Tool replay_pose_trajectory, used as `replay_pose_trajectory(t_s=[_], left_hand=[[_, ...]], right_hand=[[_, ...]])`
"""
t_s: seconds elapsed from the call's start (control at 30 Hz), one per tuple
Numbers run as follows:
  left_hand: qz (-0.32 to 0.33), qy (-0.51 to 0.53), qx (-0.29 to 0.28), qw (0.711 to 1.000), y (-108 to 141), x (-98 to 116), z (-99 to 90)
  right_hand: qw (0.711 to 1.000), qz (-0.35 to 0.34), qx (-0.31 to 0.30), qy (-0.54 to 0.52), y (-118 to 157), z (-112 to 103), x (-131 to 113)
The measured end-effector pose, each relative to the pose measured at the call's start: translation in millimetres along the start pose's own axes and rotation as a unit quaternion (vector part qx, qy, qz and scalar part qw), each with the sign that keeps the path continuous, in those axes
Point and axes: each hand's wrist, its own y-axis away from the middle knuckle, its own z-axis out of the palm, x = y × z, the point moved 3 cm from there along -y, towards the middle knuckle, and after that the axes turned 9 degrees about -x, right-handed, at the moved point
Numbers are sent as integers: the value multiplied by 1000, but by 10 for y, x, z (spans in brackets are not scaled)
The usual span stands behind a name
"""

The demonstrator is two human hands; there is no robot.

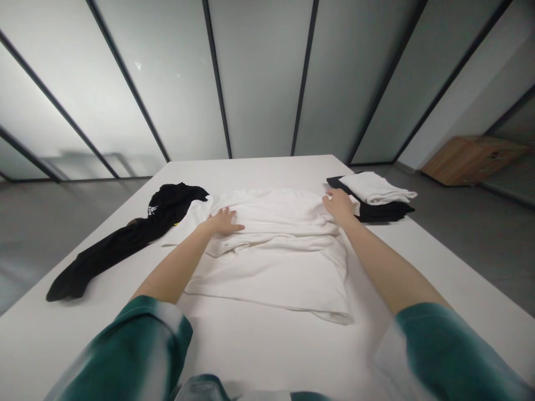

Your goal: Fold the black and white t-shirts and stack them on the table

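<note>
A white T-shirt (276,267) lies spread on the white table, its hem toward me and several loose folds across its middle. My left hand (223,221) rests on the shirt's left side, palm down, fingers spread. At the right shoulder of the same shirt, my right hand (337,205) touches the cloth with its fingers slightly bent and apart. The tips of the right fingers are partly hard to make out. Part of the right sleeve shows just beyond that hand.
A crumpled black garment (125,234) with a small white print lies along the table's left side. To the right sits a folded white garment (376,187) on folded black clothing (382,213). Frosted panels stand behind the table (267,348); a wooden cabinet (468,160) is far right.
</note>
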Motion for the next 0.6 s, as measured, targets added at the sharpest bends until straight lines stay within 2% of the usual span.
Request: replay_pose_trajectory(t_s=[0.1,0.27,0.3,0.33,0.4,0.47,0.53,0.6], left_hand=[[-13,3,21,1000,-49,11,-35],[-23,-3,65,998,-65,38,106],[-25,-4,73,997,-67,33,139],[-26,-4,81,996,-69,27,165],[-26,-4,94,995,-71,14,196],[-25,-6,98,995,-68,7,205],[-24,-5,95,995,-56,6,203],[-23,-4,90,996,-36,4,206]], right_hand=[[995,55,-40,77,-83,-50,124],[965,77,-202,150,-237,-55,51],[964,54,-205,160,-258,-71,-1],[969,15,-182,168,-271,-98,-65],[976,-91,-85,177,-253,-161,-204],[967,-183,-12,175,-182,-186,-305],[960,-211,-40,178,-122,-146,-331],[963,-163,-112,183,-106,-90,-274]])
